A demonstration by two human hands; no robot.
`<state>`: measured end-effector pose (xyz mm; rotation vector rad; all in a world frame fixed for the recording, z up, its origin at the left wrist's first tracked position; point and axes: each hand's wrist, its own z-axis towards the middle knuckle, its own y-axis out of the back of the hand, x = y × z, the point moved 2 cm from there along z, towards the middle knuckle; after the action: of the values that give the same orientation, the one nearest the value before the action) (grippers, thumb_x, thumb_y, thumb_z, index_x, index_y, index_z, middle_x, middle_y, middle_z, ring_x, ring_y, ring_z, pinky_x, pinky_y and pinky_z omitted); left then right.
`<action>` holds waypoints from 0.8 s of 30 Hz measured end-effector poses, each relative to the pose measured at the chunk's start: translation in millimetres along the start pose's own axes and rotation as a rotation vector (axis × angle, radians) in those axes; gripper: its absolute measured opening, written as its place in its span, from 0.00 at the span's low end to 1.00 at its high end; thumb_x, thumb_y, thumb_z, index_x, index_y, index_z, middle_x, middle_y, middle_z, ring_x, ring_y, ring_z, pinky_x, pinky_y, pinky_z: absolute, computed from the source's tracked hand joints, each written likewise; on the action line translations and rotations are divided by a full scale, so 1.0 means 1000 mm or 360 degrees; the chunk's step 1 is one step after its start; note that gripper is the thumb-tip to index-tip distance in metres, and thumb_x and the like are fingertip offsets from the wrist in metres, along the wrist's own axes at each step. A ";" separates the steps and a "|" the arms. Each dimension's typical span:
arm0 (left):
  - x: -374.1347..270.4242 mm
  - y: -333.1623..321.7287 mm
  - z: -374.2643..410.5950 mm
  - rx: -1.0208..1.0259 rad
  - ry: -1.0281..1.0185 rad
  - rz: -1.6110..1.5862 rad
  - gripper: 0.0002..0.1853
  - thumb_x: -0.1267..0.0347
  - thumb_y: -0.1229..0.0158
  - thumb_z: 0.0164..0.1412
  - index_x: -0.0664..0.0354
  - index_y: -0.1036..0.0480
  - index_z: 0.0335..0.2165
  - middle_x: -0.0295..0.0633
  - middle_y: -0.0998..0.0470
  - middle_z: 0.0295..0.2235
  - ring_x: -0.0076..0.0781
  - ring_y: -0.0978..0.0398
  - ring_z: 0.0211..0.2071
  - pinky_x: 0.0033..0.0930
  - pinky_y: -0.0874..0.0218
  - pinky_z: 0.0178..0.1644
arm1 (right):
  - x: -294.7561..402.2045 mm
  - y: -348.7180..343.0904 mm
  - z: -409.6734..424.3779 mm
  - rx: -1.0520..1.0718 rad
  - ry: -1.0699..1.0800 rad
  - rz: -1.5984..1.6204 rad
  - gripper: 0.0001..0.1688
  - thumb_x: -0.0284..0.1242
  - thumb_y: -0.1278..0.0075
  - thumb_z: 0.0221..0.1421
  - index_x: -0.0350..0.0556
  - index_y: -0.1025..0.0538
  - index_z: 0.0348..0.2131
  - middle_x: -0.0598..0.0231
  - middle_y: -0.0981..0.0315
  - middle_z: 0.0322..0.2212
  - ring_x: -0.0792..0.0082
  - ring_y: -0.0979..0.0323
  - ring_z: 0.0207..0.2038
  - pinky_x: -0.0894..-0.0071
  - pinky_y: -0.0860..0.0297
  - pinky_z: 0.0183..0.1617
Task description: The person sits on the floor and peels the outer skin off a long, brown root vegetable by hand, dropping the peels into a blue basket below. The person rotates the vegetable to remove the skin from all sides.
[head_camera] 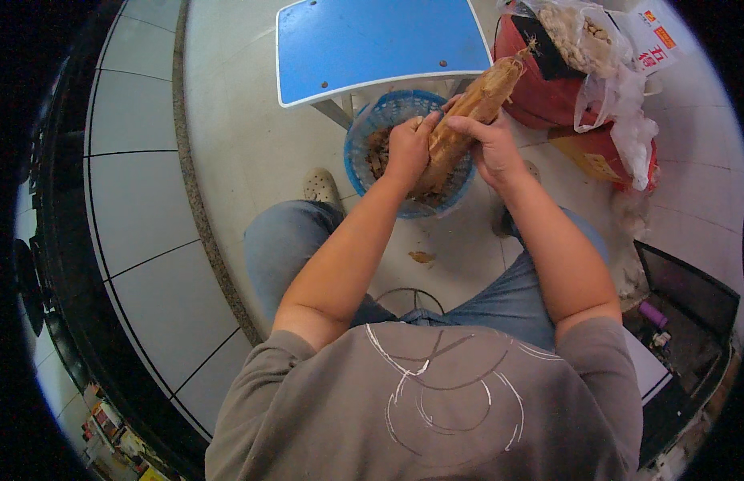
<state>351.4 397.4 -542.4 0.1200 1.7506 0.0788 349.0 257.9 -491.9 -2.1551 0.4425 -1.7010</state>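
A long, thick, tan-brown plant piece (489, 87), perhaps a bamboo shoot or a large root, slants over a lined blue plastic basket (349, 159). Stringy fibres stick out of its upper right end. My left hand (408, 149) grips its left side lower down, thumb pointing up along it. On the other side, my right hand (497, 147) holds it around the middle, thumb across its surface. Its lower end hangs over the basket, partly behind my left hand. Brown scraps (379, 147), like peelings or husk, lie inside the basket.
A blue-topped low table (378, 48) stands just beyond the basket. At right, a clear bag of tan lumpy pieces (567, 36) rests on a red container (549, 96). One brown scrap (421, 258) lies on the floor. A dark open case (684, 312) sits at lower right.
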 end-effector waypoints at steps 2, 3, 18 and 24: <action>0.003 -0.002 -0.001 -0.0008 0.0159 -0.0103 0.17 0.62 0.51 0.60 0.68 0.26 0.29 0.43 0.26 0.23 0.27 0.29 0.27 0.33 0.40 0.33 | 0.001 -0.001 0.001 -0.0008 0.0023 -0.0057 0.23 0.23 0.43 0.43 0.42 0.33 0.41 0.64 0.30 0.37 0.70 0.33 0.42 0.70 0.40 0.51; 0.007 -0.003 -0.001 0.0002 0.0222 -0.0280 0.17 0.62 0.51 0.60 0.67 0.26 0.31 0.42 0.25 0.25 0.28 0.29 0.29 0.32 0.39 0.35 | 0.001 -0.001 0.002 -0.0015 0.0036 -0.0076 0.23 0.23 0.43 0.43 0.43 0.33 0.41 0.64 0.30 0.37 0.70 0.33 0.42 0.71 0.40 0.51; -0.041 -0.013 -0.011 0.0170 -0.0555 -0.0166 0.26 0.54 0.54 0.61 0.61 0.38 0.50 0.51 0.28 0.43 0.40 0.30 0.45 0.34 0.42 0.49 | 0.006 -0.023 -0.012 -0.0086 0.0132 0.0010 0.24 0.38 0.55 0.59 0.46 0.38 0.50 0.66 0.36 0.44 0.73 0.38 0.47 0.72 0.41 0.52; -0.042 -0.007 -0.005 0.0140 -0.0562 -0.0057 0.25 0.55 0.56 0.62 0.62 0.37 0.49 0.51 0.26 0.38 0.42 0.28 0.40 0.35 0.39 0.44 | -0.003 -0.020 -0.011 0.0018 0.0263 -0.0349 0.26 0.40 0.58 0.60 0.45 0.39 0.51 0.65 0.36 0.45 0.71 0.39 0.48 0.72 0.43 0.53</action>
<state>353.5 385.5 -501.4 0.1567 1.4032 -0.0438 338.1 275.7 -483.1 -2.1299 0.2450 -2.0043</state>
